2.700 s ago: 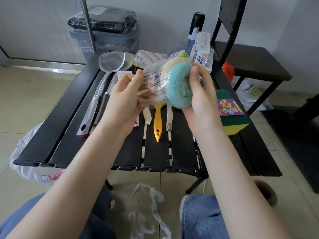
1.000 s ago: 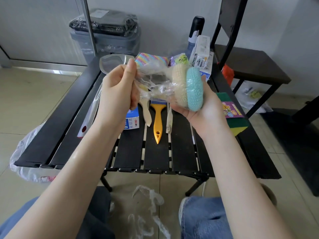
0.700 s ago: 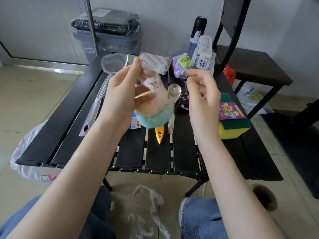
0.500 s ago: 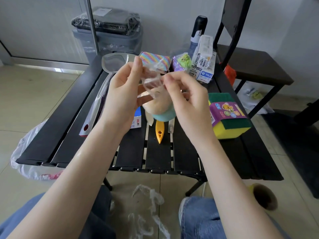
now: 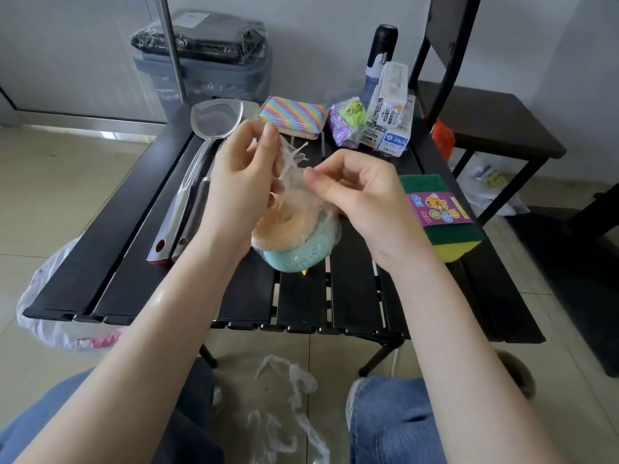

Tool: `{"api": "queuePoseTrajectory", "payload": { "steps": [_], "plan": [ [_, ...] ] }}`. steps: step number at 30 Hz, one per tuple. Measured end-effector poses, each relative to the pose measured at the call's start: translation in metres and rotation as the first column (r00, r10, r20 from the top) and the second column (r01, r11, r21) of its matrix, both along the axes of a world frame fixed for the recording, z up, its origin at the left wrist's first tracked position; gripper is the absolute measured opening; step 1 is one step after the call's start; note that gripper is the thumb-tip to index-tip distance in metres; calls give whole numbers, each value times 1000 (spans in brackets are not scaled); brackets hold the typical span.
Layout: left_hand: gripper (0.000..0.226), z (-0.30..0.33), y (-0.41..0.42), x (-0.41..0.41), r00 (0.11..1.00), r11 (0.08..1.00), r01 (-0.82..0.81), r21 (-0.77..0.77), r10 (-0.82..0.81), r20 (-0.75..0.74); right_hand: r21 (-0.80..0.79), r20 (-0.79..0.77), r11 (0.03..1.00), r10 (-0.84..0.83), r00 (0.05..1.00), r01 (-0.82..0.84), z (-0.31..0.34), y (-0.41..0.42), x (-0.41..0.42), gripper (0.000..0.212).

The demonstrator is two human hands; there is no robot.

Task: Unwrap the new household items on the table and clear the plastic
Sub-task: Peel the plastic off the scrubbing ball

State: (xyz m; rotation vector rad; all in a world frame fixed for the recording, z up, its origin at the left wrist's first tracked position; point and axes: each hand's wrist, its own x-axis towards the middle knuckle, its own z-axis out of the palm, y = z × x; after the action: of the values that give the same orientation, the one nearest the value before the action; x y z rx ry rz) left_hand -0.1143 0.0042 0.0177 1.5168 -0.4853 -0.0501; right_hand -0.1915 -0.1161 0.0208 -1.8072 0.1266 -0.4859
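a white plastic bag [image 5: 43,306] lies on the floor by the desk's left edge. on the black slatted desk [image 5: 100,249] a steel spatula [image 5: 201,162] lies lengthwise at the left. the left hand [image 5: 241,182] pinches the twisted top of the clear plastic wrap [image 5: 291,175] between thumb and fingers, and the right hand [image 5: 361,195] pinches the same wrap just beside it. below them hang the round scrubbers [image 5: 294,236], peach over teal, still inside the wrap above the desk's middle. behind sit a rainbow-striped sponge [image 5: 293,117] and a small wrapped packet [image 5: 346,123]. at the right lies a green and yellow sponge pack [image 5: 438,219]. loose plastic [image 5: 284,396] lies on the floor between the knees.
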Motion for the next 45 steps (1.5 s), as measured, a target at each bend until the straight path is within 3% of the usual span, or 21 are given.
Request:
{"api": "queuePoseTrajectory", "payload": {
  "steps": [3,6,11,15,18,20,23,29,36,39,42,45],
  "plan": [
    [25,5,9,9,996,996,-72,-59,69,-60,95,-16,993,-72,997,74,3,-14,-5,15],
    [26,12,17,11,996,985,-38,-166,25,-82,90,-46,987,-128,991,131,7,-22,-8,13],
    [24,5,5,-1,980,956,181,-230,-196,-46,47,-334,993,121,935,-112,-1,-1,-2,39],
    [26,2,4,-1,934,899,298,-321,-344,-98,412,-218,901,239,946,-133,-3,2,1,44],
    [24,3,6,0,958,936,262,-234,-281,-54,590,-169,801,242,955,-99,-2,0,1,44],
    [23,6,6,-1,989,998,69,-4,-68,130,566,-161,824,141,977,-26,-3,-2,2,31],
    [20,7,6,-5,925,957,-218,192,140,355,436,-81,896,-55,995,85,-3,-6,3,27],
    [20,8,5,-8,913,950,-231,211,136,385,128,109,937,-339,935,325,-6,-8,5,46],
    [14,17,5,-11,968,986,-57,158,16,251,148,134,914,-398,908,379,-9,-11,6,50],
    [16,16,5,-8,1000,990,-22,140,19,24,213,116,898,-415,902,385,-11,-11,7,47],
    [20,13,11,-1,956,950,208,234,-147,-255,237,132,884,-440,888,403,-10,-11,6,43],
    [17,11,18,1,832,805,525,277,-418,-365,317,108,847,-480,871,427,-7,-15,5,41]
  ]
}}
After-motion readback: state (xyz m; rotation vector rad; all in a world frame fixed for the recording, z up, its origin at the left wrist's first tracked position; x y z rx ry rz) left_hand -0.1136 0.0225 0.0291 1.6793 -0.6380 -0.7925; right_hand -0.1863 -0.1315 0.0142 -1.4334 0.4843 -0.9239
